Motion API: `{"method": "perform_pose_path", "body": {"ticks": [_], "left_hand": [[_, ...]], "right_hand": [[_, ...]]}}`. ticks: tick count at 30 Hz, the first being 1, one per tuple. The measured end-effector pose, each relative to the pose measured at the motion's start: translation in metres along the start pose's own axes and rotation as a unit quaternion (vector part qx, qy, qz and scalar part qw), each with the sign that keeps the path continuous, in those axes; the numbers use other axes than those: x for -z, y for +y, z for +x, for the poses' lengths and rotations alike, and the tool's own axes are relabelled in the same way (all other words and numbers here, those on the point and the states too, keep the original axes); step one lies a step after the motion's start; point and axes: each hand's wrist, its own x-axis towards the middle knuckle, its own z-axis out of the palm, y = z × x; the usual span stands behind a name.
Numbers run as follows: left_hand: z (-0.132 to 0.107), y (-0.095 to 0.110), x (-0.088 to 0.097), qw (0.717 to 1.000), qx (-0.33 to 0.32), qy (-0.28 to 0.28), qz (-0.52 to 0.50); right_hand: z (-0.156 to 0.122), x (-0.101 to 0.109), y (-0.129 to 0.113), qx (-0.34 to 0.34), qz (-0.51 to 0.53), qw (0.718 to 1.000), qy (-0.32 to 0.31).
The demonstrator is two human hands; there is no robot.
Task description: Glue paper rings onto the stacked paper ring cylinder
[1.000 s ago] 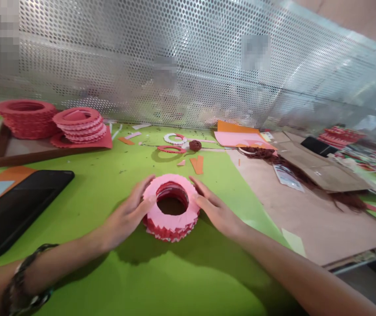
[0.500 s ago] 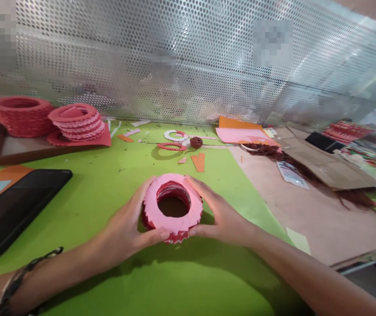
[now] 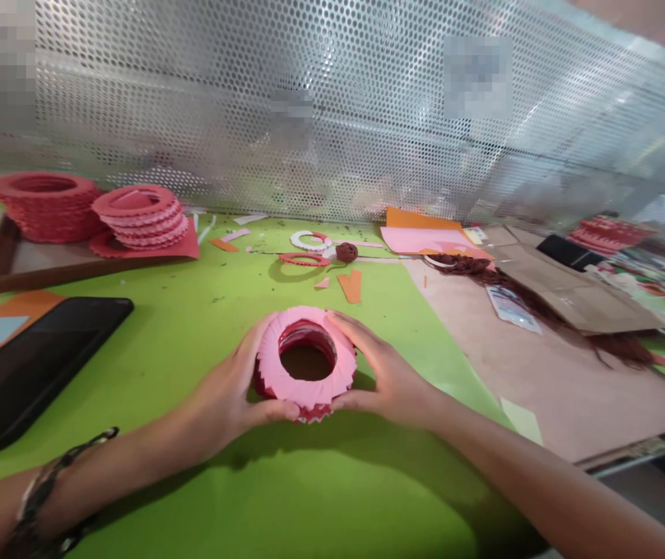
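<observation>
Between my two hands is a stack of folded paper rings [image 3: 274,365], pink on top with red and white zigzag edges showing below. My left hand [image 3: 245,380] curves round its left side, the thumb pressed to the near edge. From the right, my right hand [image 3: 382,373] grips the same stack, its fingers on the far side and its thumb in front. Through the hole in the stack the inside looks dark. Whether the stack's underside touches the green table [image 3: 193,310] is hidden.
At the left stand a wooden tray [image 3: 76,272] with stacked red rings [image 3: 47,210] and a black phone [image 3: 47,373]. Paper scraps [image 3: 349,287], a brown yarn ball [image 3: 346,252] and loose rings [image 3: 304,259] lie ahead. Cardboard [image 3: 577,287] is at right, and a perforated metal screen [image 3: 356,116] rises behind.
Almost nothing differs. The view has shifted slightly, and both hands keep their hold on the ring stack, which looks tilted by a small amount.
</observation>
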Motion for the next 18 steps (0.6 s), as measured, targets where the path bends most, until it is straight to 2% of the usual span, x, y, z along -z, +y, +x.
{"method": "perform_pose_path", "body": {"ticks": [3, 9, 12, 18], "left_hand": [[0.001, 0.001, 0.001, 1.000, 0.010, -0.007, 0.015], [0.004, 0.014, 0.007, 0.999, -0.045, -0.016, -0.004], [0.005, 0.018, 0.008, 0.999, -0.031, -0.013, -0.005], [0.005, 0.006, 0.001, 0.999, -0.052, 0.015, 0.006]], "right_hand": [[0.000, -0.001, 0.000, 0.004, 0.003, 1.000, 0.007], [-0.002, -0.003, -0.005, -0.027, 0.011, 0.999, 0.017], [-0.002, -0.003, -0.005, -0.041, 0.011, 0.999, 0.013], [0.001, -0.003, -0.002, -0.022, -0.013, 1.000, 0.009]]}}
